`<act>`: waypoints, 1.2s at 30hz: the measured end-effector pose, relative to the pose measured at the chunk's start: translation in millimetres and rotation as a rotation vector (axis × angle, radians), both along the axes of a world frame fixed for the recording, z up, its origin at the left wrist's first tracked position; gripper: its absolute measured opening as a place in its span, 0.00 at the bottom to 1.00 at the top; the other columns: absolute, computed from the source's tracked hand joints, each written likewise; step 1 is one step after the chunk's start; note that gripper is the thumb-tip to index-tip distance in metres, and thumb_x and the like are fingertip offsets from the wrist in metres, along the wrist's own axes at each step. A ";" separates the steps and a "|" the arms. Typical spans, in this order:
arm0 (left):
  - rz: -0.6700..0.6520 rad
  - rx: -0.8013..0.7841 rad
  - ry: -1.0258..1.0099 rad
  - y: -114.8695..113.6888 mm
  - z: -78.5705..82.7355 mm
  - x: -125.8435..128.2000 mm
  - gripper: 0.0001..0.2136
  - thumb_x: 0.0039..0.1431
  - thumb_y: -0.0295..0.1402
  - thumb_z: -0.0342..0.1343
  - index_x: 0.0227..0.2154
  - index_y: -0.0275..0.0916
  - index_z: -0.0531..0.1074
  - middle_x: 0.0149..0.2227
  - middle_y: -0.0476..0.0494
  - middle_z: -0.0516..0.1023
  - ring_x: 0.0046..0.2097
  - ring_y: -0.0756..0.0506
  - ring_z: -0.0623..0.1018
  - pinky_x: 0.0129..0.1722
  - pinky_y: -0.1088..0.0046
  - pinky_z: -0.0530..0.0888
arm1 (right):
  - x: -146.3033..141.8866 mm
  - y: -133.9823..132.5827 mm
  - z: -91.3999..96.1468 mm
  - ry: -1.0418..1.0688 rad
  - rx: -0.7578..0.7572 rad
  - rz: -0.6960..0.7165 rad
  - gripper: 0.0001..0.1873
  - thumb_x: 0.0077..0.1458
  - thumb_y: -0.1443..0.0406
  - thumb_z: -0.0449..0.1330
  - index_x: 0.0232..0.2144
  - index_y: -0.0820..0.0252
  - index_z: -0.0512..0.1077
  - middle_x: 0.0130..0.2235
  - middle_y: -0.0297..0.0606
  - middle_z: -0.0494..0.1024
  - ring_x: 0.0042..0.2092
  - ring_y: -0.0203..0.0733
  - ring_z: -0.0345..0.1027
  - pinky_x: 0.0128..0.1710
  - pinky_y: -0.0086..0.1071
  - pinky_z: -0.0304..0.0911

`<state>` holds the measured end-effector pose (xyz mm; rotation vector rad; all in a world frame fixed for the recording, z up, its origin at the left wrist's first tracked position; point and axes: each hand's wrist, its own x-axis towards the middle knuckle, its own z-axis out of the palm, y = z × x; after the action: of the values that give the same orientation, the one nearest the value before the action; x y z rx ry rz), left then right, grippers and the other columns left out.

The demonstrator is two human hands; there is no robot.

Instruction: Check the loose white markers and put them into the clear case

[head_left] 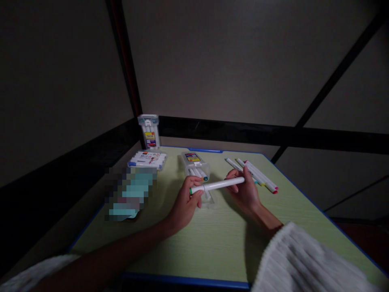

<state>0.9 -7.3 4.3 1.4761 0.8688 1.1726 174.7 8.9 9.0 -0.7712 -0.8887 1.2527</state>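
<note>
At centre, your left hand [182, 205] and right hand [246, 196] are gripping one white marker [221, 185]; four loose markers [261, 177] are lying centre-right.

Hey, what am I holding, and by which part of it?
A white marker: the left grip has it near the green-tipped end, the right grip at the opposite end.

Marker [223, 185] was white — green at one end. Table [209, 249] was pale green, faintly grained — edged blue. Sleeve [304, 259] was whitish, ribbed.
</note>
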 end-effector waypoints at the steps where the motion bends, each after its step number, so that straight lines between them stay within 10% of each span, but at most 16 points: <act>1: 0.010 0.012 0.006 -0.2 0.1 -0.2 0.09 0.52 0.27 0.46 0.38 0.40 0.60 0.33 0.52 0.62 0.21 0.58 0.63 0.19 0.81 0.60 | -0.5 -0.2 0.2 0.002 -0.004 0.005 0.26 0.51 0.47 0.49 0.16 0.61 0.68 0.09 0.27 0.50 0.15 0.30 0.42 0.17 0.26 0.45; 36: 0.144 0.035 0.098 3.1 0.9 1.2 0.12 0.45 0.25 0.54 0.35 0.39 0.62 0.34 0.49 0.67 0.33 0.51 0.70 0.25 0.81 0.66 | -3.3 -2.5 1.5 0.006 -0.015 0.035 0.13 0.47 0.56 0.53 0.22 0.59 0.69 0.12 0.26 0.52 0.18 0.32 0.41 0.20 0.27 0.47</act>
<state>2.1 -4.2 5.2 1.5309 1.0405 1.2340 171.3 6.4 10.5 -0.7659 -0.8920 1.2928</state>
